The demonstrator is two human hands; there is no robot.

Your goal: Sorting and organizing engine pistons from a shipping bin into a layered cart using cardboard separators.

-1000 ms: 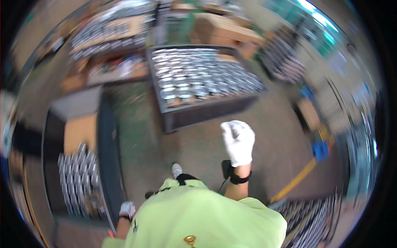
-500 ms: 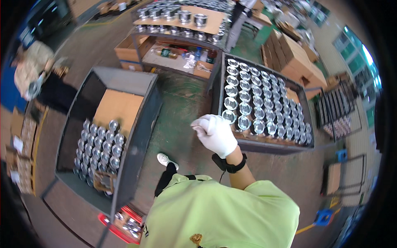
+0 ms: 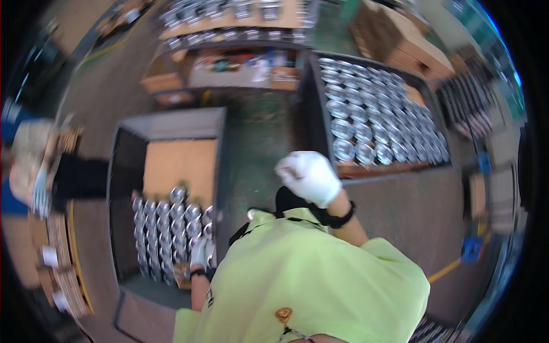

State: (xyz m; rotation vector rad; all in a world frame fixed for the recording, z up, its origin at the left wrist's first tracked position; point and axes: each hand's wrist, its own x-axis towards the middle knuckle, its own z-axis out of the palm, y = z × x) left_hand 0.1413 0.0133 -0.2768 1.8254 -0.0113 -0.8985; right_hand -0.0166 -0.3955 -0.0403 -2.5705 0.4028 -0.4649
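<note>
My right hand point(image 3: 309, 178), in a white glove, is closed in a loose fist in front of my chest, near the front left corner of the right-hand bin. Nothing shows in its fingers. Down at the left, my left hand point(image 3: 198, 254), also gloved, reaches into the grey metal bin point(image 3: 166, 127) beside the shiny round metal pistons point(image 3: 171, 226) standing there in rows. Motion blur hides its fingers and whether they grip one. More pistons point(image 3: 372, 108) fill the dark bin point(image 3: 311, 103) on the right.
A workbench point(image 3: 240, 43) with rows of pistons stands at the far side, with a shelf of odds and ends below. Another person point(image 3: 40, 154) works beyond the left bin. Cardboard boxes point(image 3: 406, 43) are stacked at far right; a blue stool point(image 3: 472, 248) is at right.
My view has turned and my body has shifted toward the left bin. My left hand has come into view among its pistons. My right hand stays closed.
</note>
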